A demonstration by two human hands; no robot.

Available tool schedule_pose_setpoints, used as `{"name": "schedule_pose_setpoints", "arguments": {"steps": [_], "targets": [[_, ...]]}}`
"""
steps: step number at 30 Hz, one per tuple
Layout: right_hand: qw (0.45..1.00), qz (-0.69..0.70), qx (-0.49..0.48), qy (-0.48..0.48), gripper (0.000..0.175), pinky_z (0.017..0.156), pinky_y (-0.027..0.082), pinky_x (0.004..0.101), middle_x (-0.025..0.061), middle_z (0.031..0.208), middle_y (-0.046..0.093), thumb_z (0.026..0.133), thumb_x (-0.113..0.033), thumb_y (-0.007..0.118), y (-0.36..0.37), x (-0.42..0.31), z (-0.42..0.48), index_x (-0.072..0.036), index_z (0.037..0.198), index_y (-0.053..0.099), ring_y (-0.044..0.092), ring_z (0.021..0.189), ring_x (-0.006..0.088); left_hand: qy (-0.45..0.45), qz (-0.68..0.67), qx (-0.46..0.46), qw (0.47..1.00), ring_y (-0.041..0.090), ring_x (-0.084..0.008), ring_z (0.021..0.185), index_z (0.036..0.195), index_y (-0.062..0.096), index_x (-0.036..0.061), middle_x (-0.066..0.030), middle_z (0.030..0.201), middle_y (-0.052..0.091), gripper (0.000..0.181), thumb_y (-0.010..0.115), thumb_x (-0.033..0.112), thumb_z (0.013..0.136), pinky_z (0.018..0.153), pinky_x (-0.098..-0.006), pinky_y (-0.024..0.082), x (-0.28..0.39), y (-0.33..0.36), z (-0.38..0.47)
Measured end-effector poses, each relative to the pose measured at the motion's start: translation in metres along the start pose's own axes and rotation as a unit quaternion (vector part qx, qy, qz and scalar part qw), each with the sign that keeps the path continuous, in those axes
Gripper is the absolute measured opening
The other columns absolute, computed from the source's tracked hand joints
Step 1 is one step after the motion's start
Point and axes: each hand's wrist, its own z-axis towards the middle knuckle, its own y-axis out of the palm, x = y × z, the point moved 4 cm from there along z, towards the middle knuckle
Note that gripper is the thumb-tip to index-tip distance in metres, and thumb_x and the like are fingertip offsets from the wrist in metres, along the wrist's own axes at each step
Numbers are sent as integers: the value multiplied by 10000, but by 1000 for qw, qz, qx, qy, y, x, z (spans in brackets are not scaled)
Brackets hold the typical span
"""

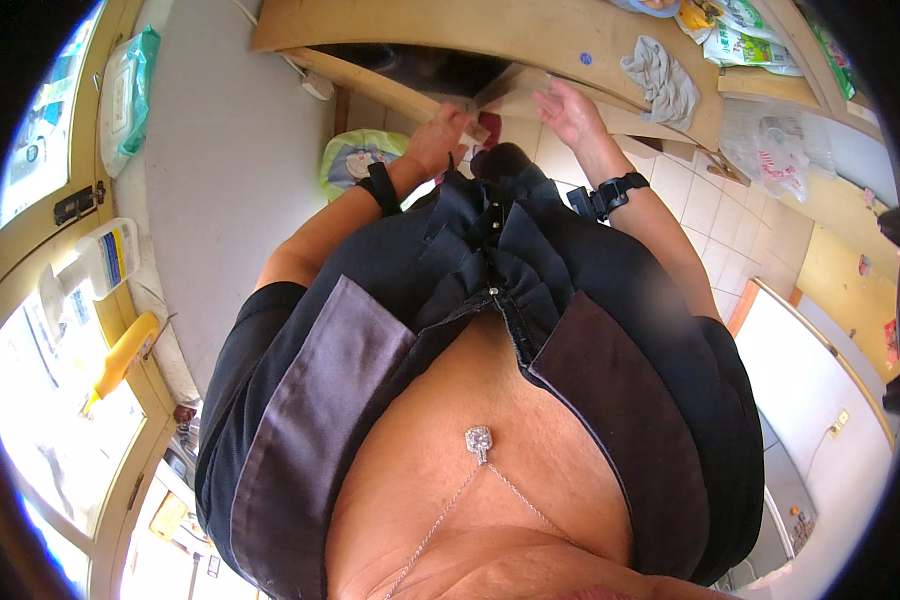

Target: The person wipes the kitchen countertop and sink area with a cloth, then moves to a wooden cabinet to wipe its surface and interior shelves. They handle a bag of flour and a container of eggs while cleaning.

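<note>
My left hand [436, 139] is curled in front of a dark opening [427, 71] in the pale wooden furniture. A small pale thing [477, 133] shows at its fingers; what it is and whether it is gripped cannot be told. My right hand [570, 112] is raised to the right, fingers apart and palm partly showing. Between the two hands is a blurred, pale, sheet-like surface [521, 90], touching or just short of the right fingertips. Below my left hand lies a light green item with a cartoon print [364, 154].
A grey cloth [664, 79] hangs over the wooden edge at right, near a clear plastic bag [784, 154]. Food packets [750, 37] lie beyond. Along the left windows are a wipes pack [126, 101], a white spray bottle [109, 259] and a yellow squeeze bottle [124, 356]. Tiles [709, 202] cover the floor.
</note>
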Motion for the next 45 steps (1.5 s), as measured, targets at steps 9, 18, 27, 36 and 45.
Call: {"name": "schedule_pose_setpoints", "arguments": {"steps": [9,18,27,36,45], "targets": [[1000,-20,15,3,539,901,414,395,135,1439,338,899,-225,608,-2,2,-4,-27,1350,388,476,1200,270,5,-41,15,999,554,-420,1021,1219,522,99,-171,1220,462,468,626,121,763,879,-461,475,-3,3,-5],[999,-39,14,10,560,945,397,383,129,1433,358,898,-239,615,1,-2,-7,-17,1355,380,464,1221,255,14,-25,17,999,555,-421,1016,1221,519,96,-174,1222,461,469,626,138,766,874,-465,472,-5,4,-1],[1000,-12,8,12,460,914,408,403,110,1346,407,883,-201,625,-6,1,1,-59,1275,430,501,1184,268,24,-39,24,999,541,-419,1035,1205,525,95,-175,1201,467,458,626,143,761,882,-465,465,-5,2,5],[1000,-16,17,6,493,923,403,429,115,1379,392,888,-203,623,-7,6,2,-40,1299,404,503,1178,288,27,-6,5,1000,572,-390,996,1198,542,96,-163,1179,479,451,628,129,757,845,-439,497,-9,4,3],[999,-24,23,3,497,883,415,424,105,1340,418,873,-215,647,-6,6,2,-51,1282,417,518,1154,287,12,-6,-9,1000,574,-387,999,1197,542,90,-156,1183,483,443,632,133,765,852,-440,495,-5,-2,-9]]}}
